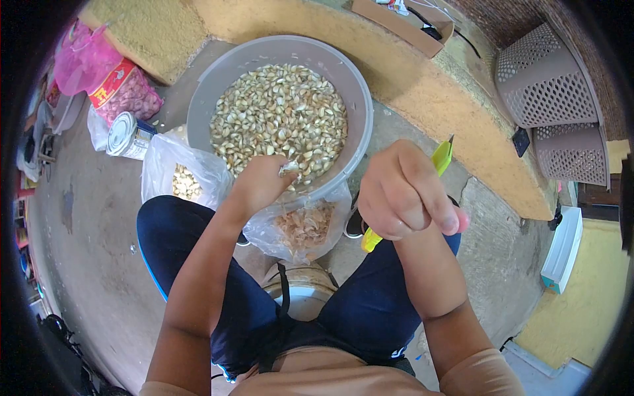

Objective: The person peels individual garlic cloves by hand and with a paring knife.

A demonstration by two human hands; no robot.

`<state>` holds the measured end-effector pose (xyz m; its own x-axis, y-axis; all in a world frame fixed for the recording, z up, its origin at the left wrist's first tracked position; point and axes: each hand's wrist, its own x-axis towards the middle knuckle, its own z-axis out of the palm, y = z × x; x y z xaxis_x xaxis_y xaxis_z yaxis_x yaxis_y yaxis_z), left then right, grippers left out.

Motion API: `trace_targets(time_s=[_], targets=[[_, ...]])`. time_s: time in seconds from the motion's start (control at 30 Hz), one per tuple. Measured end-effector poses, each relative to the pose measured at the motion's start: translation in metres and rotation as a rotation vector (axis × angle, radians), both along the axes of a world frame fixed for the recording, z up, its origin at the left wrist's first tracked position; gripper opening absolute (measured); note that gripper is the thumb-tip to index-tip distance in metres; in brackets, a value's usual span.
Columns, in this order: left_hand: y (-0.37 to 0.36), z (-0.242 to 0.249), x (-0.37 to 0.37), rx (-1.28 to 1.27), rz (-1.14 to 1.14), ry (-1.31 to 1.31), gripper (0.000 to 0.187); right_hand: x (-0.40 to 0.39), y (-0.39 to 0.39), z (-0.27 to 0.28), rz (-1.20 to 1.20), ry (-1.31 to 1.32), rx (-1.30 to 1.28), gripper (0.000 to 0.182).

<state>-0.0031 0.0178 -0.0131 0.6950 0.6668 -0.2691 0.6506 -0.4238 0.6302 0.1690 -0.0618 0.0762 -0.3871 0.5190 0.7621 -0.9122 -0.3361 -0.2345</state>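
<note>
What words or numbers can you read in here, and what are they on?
None that I can read for sure.
Red and yellow label on the pink bag: lettering too blurred.
Blue and white can: printing too small.
Dark trousers: little white marks near the hip, too small.

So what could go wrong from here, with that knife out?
The right hand grips a small knife with its point sticking out past the fist, so a careless swing toward the left hand could cut it. The garlic in the left hand might slip and fall into the bag of peelings, which sits right against the big tub.
</note>
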Motion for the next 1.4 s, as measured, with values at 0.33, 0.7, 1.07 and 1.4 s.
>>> trace_targets(time_s=[0.33,0.7,1.07,1.4], targets=[[0.0,0.001,0.001,-0.003,-0.01,0.055,0.027,-0.004,-0.002,0.0,-0.023,0.032,-0.001,0.018],[0.0,0.017,0.008,-0.354,0.107,-0.471,0.027,0.018,0.005,-0.014,-0.727,-0.908,-0.752,0.03],[-0.004,0.035,0.008,-0.381,0.088,-0.624,0.032,-0.002,0.007,-0.042,-0.595,-1.231,-0.873,0.028],[-0.002,0.03,0.01,-0.406,0.27,-0.736,0.019,-0.004,0.01,-0.045,-0.863,-1.13,-0.91,0.023]])
